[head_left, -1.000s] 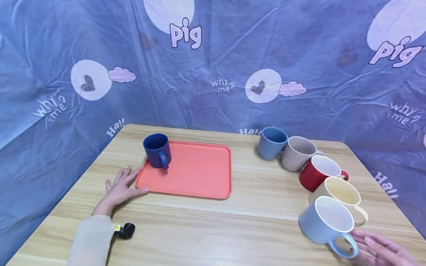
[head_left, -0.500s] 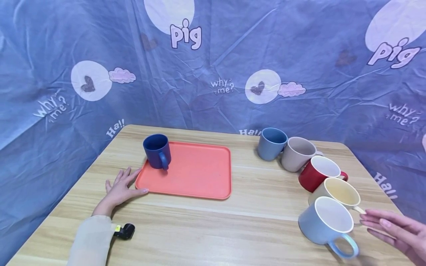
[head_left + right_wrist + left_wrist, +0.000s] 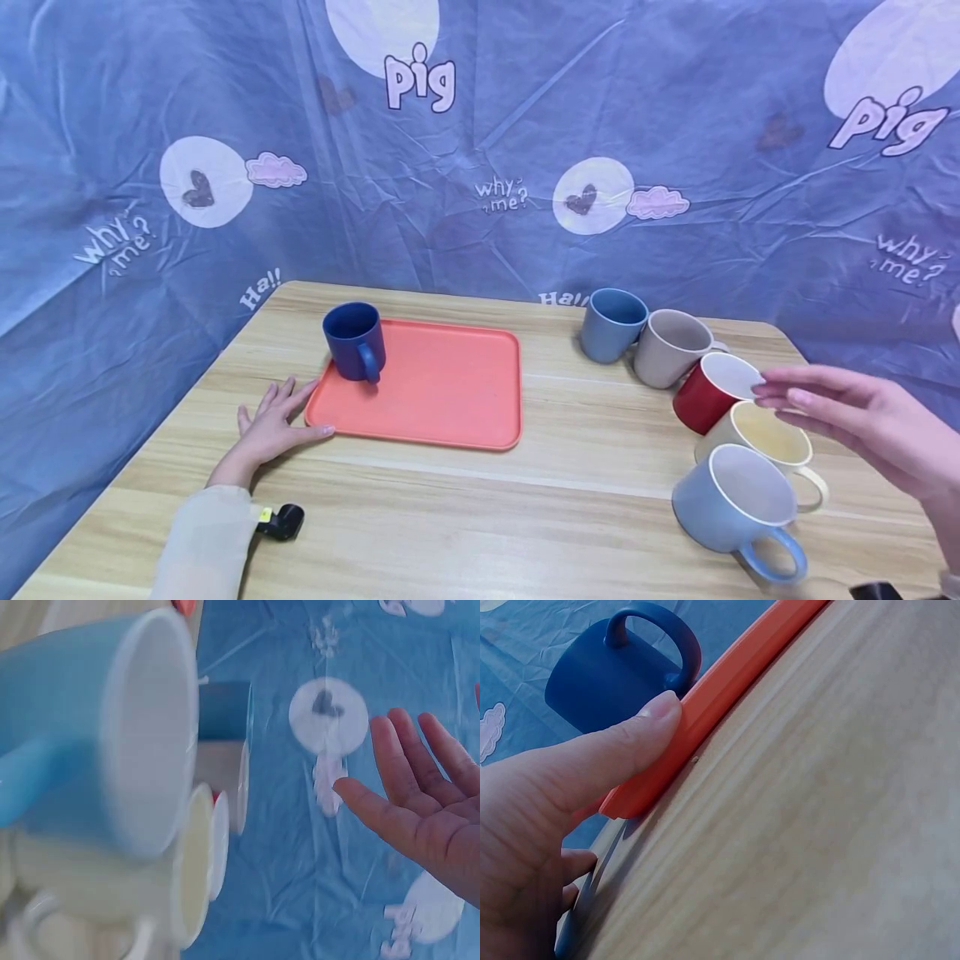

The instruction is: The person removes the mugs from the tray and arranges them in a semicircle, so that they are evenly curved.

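Note:
My left hand (image 3: 273, 425) rests at the near left corner of a coral-red tray (image 3: 450, 392), fingers spread and thumb against its front rim. In the left wrist view, the thumb (image 3: 622, 750) lies along the tray's rim (image 3: 727, 686). A dark blue mug (image 3: 352, 342) stands on the tray's far left part. My right hand (image 3: 862, 417) holds nothing and hovers with extended fingers over the row of mugs. Its fingertips overlap the rim of the red mug (image 3: 701, 400) in the head view. Just below it are the cream mug (image 3: 723, 437) and the light blue mug (image 3: 712, 504).
Behind the red mug stand a grey mug (image 3: 663, 354) and a greyish-blue mug (image 3: 607, 329), making a slanted row on the right of the wooden table (image 3: 480, 525). A patterned blue cloth (image 3: 465, 250) hangs behind the table.
My right hand has moved from beside the light blue mug's handle, up past the cream mug's handle, to above the red mug. The left hand, tray and mugs have stayed put.

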### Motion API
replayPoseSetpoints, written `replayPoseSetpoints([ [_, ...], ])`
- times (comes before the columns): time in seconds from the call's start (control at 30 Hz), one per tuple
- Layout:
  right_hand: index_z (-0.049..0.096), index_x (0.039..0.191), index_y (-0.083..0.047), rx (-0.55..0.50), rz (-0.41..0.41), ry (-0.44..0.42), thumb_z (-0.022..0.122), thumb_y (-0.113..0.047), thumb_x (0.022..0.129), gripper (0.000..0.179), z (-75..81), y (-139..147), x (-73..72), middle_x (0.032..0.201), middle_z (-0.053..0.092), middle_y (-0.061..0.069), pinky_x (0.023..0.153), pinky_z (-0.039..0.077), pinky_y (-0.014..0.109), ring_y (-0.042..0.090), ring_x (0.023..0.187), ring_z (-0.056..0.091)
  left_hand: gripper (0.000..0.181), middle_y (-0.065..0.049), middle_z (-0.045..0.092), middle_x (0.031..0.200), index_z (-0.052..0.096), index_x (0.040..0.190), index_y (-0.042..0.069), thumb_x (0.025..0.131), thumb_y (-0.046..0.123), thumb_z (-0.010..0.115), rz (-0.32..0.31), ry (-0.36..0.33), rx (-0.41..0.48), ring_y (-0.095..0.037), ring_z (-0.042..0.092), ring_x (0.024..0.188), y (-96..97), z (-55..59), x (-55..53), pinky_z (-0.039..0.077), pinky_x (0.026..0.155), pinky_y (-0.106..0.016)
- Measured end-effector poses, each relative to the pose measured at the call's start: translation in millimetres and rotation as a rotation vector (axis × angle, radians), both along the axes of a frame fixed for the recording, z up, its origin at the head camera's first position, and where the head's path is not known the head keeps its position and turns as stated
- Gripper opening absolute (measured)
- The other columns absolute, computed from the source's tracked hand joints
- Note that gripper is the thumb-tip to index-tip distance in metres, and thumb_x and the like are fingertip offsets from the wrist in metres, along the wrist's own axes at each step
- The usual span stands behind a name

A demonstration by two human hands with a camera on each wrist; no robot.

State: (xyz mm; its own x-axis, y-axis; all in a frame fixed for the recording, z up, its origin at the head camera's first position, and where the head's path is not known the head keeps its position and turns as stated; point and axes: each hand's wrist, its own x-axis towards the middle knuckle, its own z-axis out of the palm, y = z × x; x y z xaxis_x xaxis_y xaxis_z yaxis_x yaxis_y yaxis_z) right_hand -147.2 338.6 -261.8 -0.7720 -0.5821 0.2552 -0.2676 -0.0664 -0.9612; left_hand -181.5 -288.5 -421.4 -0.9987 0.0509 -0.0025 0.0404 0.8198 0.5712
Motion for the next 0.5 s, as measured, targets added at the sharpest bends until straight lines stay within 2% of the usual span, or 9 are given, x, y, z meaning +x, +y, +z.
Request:
replayPoseSetpoints([
  [0.17, 0.051, 0.118, -0.002, 0.264, -0.105, 0.067, 0.034, 0.014, 0.087, 0.038, 20.3, -29.7, -20.7, 0.106, 0.059, 0.008, 0.069, 0.046, 0.019, 0.016, 0.094, 0.057, 0.091, -0.028, 0.009, 0.137, 0.026, 0.136, 0.009, 0.066, 0.055, 0.064, -0.003, -0.001, 0.003, -0.044, -0.006, 0.123, 0.0, -0.1, 0.3, -0.02, 0.082, -0.062],
  [0.3, 0.052, 0.117, -0.004, 0.403, -0.135, 0.096, 0.043, 0.006, 0.087, 0.033, 34.5, -57.3, -35.4, 0.106, 0.059, 0.004, 0.068, 0.046, 0.018, 0.014, 0.093, 0.057, 0.091, -0.028, 0.009, 0.137, 0.026, 0.136, 0.009, 0.067, 0.054, 0.064, -0.003, 0.001, 0.004, -0.044, -0.007, 0.123, -0.8, -0.5, 0.4, -0.02, 0.081, -0.062],
  [0.37, 0.051, 0.117, 0.0, 0.434, -0.123, 0.098, 0.045, 0.002, 0.087, 0.03, 41.4, -72.6, -41.8, 0.106, 0.059, 0.005, 0.077, 0.044, 0.023, 0.016, 0.094, 0.057, 0.091, -0.028, 0.009, 0.137, 0.026, 0.136, 0.01, 0.067, 0.054, 0.064, -0.002, 0.001, 0.003, -0.044, -0.007, 0.123, -1.1, -0.7, 0.3, -0.02, 0.081, -0.062],
  [0.5, 0.053, 0.114, -0.002, 0.502, -0.119, 0.067, 0.05, -0.008, 0.087, 0.028, 52.5, -104.7, -53.2, 0.102, 0.061, 0.005, 0.077, 0.044, 0.022, 0.016, 0.093, 0.057, 0.091, -0.028, 0.009, 0.137, 0.026, 0.136, 0.01, 0.066, 0.055, 0.064, 0.0, 0.003, 0.003, -0.044, -0.006, 0.123, -1.0, -0.3, 0.0, -0.02, 0.081, -0.062],
])
